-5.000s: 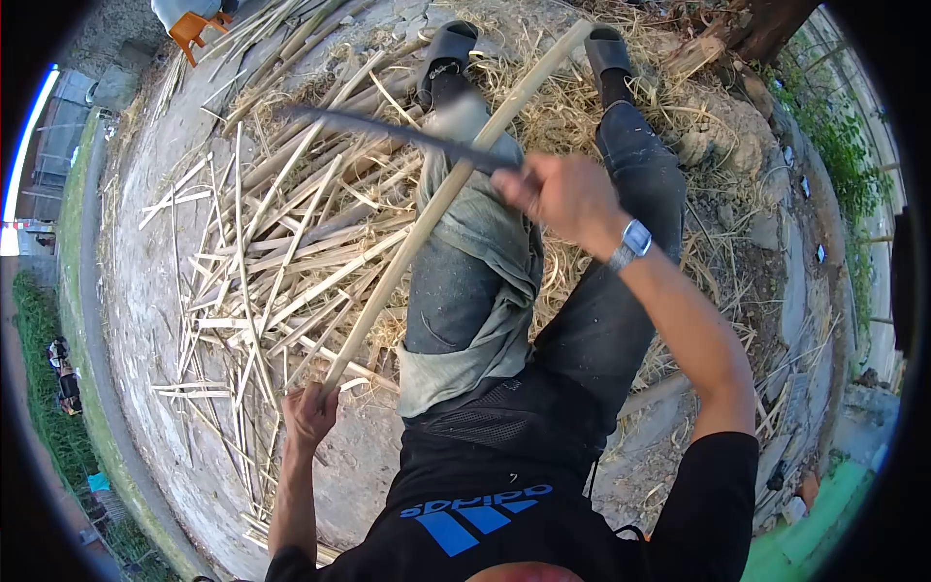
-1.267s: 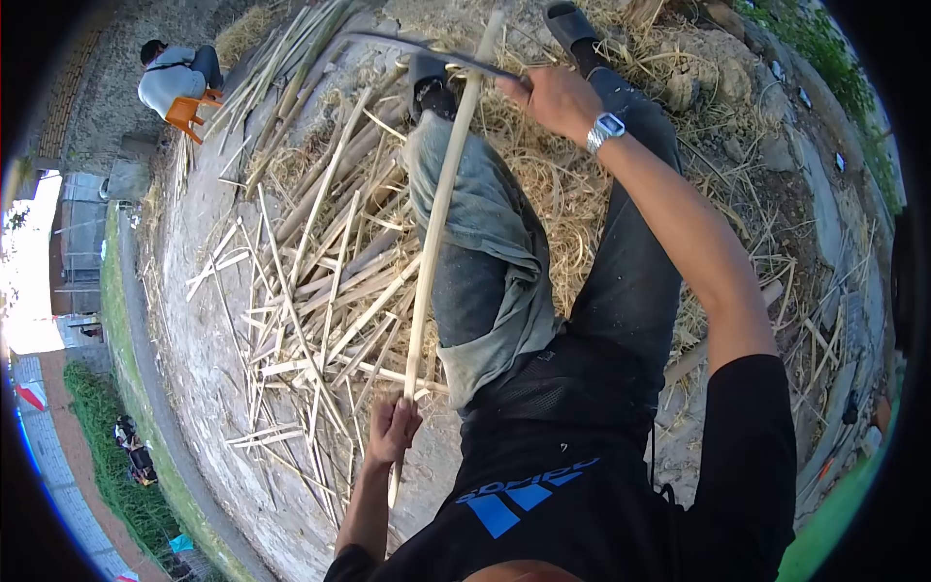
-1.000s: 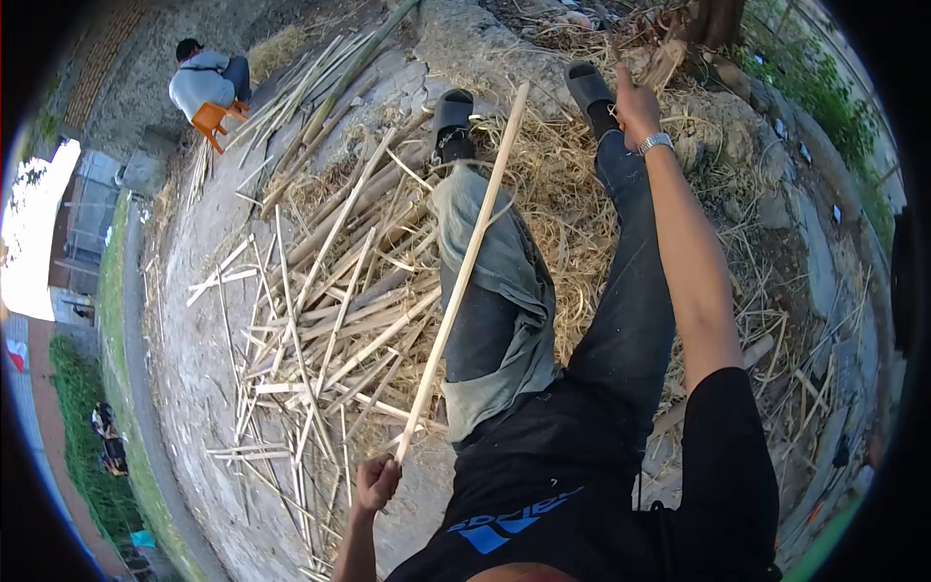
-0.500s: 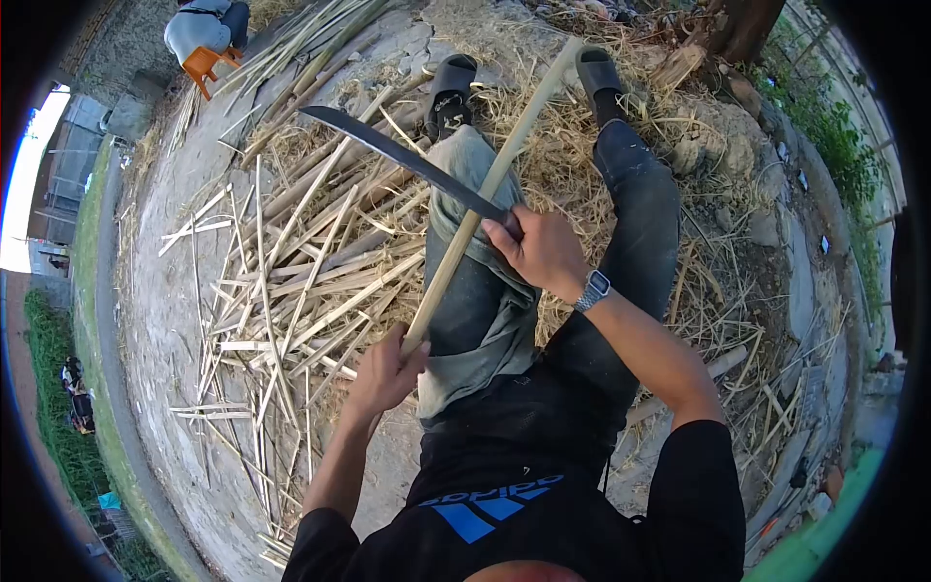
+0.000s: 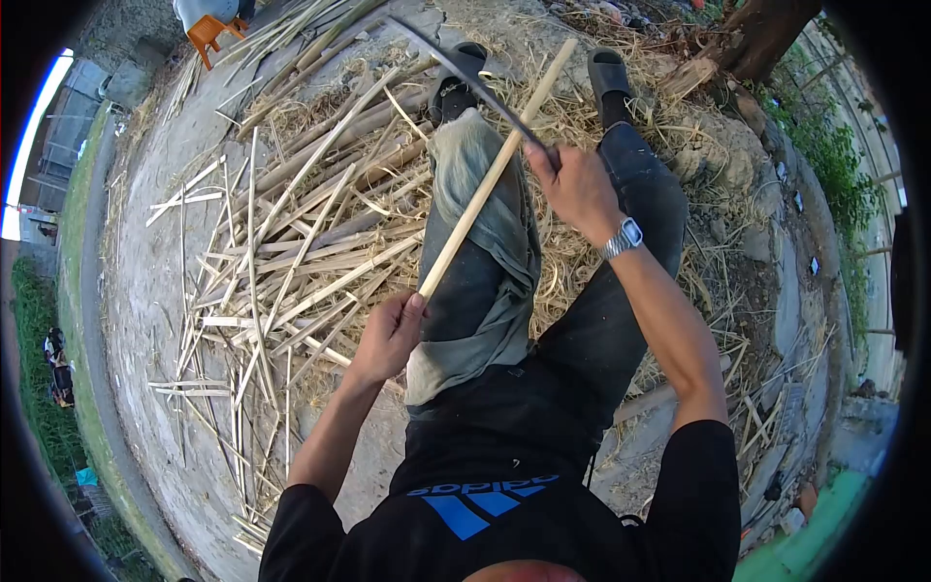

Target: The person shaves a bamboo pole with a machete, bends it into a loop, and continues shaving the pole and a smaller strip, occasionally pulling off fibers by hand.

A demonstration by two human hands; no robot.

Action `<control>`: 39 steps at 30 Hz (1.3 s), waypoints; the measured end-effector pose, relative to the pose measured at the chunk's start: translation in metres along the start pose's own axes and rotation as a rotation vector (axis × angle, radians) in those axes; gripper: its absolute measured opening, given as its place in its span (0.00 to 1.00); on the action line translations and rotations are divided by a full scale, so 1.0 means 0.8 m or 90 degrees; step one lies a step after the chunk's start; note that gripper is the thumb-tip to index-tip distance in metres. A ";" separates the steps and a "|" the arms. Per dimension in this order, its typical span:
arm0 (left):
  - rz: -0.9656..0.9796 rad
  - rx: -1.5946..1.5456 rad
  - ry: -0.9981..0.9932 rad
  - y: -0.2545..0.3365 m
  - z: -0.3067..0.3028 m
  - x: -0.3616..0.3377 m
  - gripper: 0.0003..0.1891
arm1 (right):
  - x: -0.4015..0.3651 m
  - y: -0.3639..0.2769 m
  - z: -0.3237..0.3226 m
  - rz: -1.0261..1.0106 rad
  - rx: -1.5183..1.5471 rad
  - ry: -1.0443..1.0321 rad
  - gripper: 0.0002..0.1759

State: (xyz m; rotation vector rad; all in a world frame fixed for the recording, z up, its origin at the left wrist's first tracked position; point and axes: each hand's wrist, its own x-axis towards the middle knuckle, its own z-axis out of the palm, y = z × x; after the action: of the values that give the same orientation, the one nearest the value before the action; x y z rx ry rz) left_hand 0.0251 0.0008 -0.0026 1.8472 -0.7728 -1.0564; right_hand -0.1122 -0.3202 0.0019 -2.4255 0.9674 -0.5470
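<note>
My left hand point(image 5: 390, 339) is closed on the near end of a long, pale bamboo strip point(image 5: 473, 206). The strip slants away over my left thigh, its far end between my feet. In my right hand point(image 5: 580, 194) is the handle of a machete point(image 5: 456, 70), whose long dark blade points forward and left. Near the handle the blade crosses the strip, well beyond the middle of its length. A grey-green cloth point(image 5: 458, 160) is draped over my left leg, beneath the strip.
Split bamboo strips point(image 5: 276, 281) lie in a loose pile left of my legs. Shavings point(image 5: 562, 257) cover the ground around my feet. A tree trunk point(image 5: 766, 39) stands at far right; a person sits on an orange chair point(image 5: 210, 37) at far left.
My right hand has moved forward along the strip with the machete, away from my left hand. The blade has swung to point more forward and shows narrower. My left hand still grips the strip's near end.
</note>
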 end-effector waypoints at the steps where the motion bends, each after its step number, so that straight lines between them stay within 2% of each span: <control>1: -0.012 -0.090 -0.040 -0.008 -0.001 -0.001 0.21 | -0.018 -0.011 0.001 -0.002 0.001 0.009 0.36; 2: -0.027 -0.183 -0.081 -0.013 -0.002 0.000 0.21 | -0.042 -0.021 0.006 -0.091 0.006 -0.020 0.36; 3: -0.030 -0.182 -0.083 -0.014 -0.003 -0.001 0.21 | -0.057 -0.025 0.010 -0.175 0.013 -0.055 0.36; 4: -0.012 -0.135 -0.068 -0.015 -0.005 -0.006 0.20 | -0.058 -0.023 0.005 -0.178 -0.042 -0.063 0.35; 7: 0.003 -0.050 -0.021 -0.016 -0.001 -0.006 0.20 | -0.033 -0.004 0.010 -0.099 -0.005 -0.072 0.35; 13: -0.015 -0.064 -0.012 -0.015 -0.013 -0.012 0.20 | -0.038 -0.020 0.015 -0.109 -0.062 -0.013 0.33; 15: 0.003 -0.079 -0.027 -0.016 -0.014 -0.028 0.19 | -0.036 0.001 0.019 -0.193 -0.068 -0.039 0.33; 17: -0.039 -0.080 -0.014 -0.011 -0.011 -0.029 0.19 | -0.007 0.014 0.012 -0.200 -0.061 -0.026 0.34; 19: -0.048 -0.082 -0.022 -0.007 -0.017 -0.039 0.19 | 0.038 0.030 -0.011 0.033 -0.093 -0.003 0.36; 20: -0.040 -0.070 -0.020 -0.006 -0.017 -0.048 0.19 | 0.035 0.034 -0.013 0.033 -0.090 0.003 0.36; 22: -0.028 -0.069 -0.034 -0.003 -0.017 -0.048 0.19 | 0.036 0.033 -0.014 -0.007 -0.045 -0.050 0.37; 24: -0.060 -0.088 -0.040 -0.015 -0.013 -0.042 0.19 | -0.022 -0.019 0.000 -0.110 -0.041 -0.109 0.37; 28: -0.029 -0.029 -0.047 -0.035 -0.032 -0.050 0.21 | -0.031 -0.008 0.015 -0.188 -0.025 -0.110 0.37; 30: -0.049 -0.050 -0.049 -0.043 -0.041 -0.071 0.20 | 0.040 0.046 -0.004 0.023 -0.061 -0.010 0.39; 31: -0.054 -0.066 -0.054 -0.048 -0.049 -0.077 0.19 | 0.081 0.087 -0.023 0.078 -0.060 0.026 0.43; 32: -0.049 -0.082 -0.070 -0.067 -0.059 -0.086 0.19 | 0.118 0.142 -0.034 0.195 -0.106 0.018 0.46; 33: -0.022 -0.112 -0.028 -0.089 -0.065 -0.095 0.19 | 0.143 0.207 -0.036 0.176 -0.155 0.050 0.47; 34: -0.042 -0.123 -0.024 -0.089 -0.068 -0.103 0.19 | 0.142 0.219 -0.049 0.236 -0.132 0.054 0.47; 35: -0.069 -0.140 -0.019 -0.085 -0.069 -0.104 0.20 | 0.137 0.205 -0.059 0.231 -0.128 0.071 0.47; 37: -0.062 -0.082 -0.009 -0.078 -0.070 -0.099 0.20 | 0.103 0.176 -0.070 0.316 0.067 0.105 0.44; 38: -0.068 -0.020 -0.005 -0.079 -0.067 -0.100 0.20 | 0.089 0.157 -0.069 0.309 0.061 0.089 0.44; 39: -0.113 -0.007 -0.016 -0.082 -0.069 -0.097 0.22 | 0.074 0.132 -0.063 0.282 0.202 0.115 0.43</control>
State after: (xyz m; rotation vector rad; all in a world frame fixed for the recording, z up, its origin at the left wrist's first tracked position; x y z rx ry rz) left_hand 0.0452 0.1133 -0.0171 1.9239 -0.6255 -1.1954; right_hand -0.1545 -0.4439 -0.0046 -1.8326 1.3332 -0.6998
